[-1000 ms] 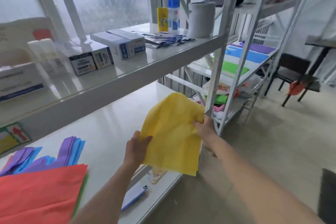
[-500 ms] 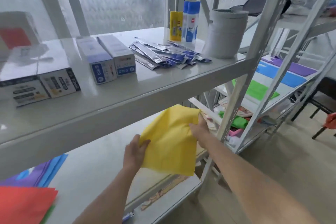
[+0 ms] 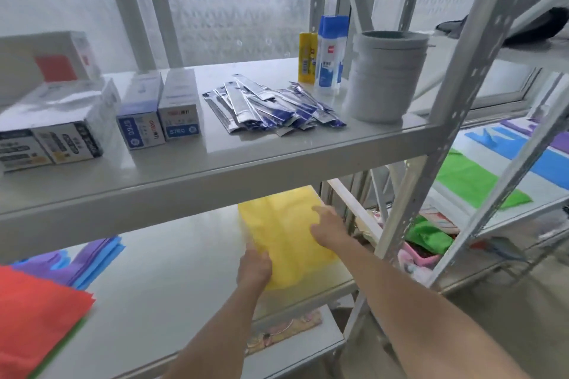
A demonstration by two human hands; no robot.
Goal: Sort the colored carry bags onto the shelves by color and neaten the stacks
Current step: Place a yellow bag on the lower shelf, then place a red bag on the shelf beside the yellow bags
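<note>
Hands first: left hand [image 3: 255,264] pinches the near left edge of the yellow carry bag [image 3: 286,237], right hand [image 3: 328,226] lies on top with fingers spread flat. The bag sits at the right end of the lower shelf [image 3: 172,271], red bag stack [image 3: 37,317] nearer left, purple and blue handles [image 3: 89,258] behind. It looks thin, floppy and light, probably slidey, so I'd hold the edges or corners. Further up, the small boxes [image 3: 157,114] show digits, too blurry to trust.
</note>
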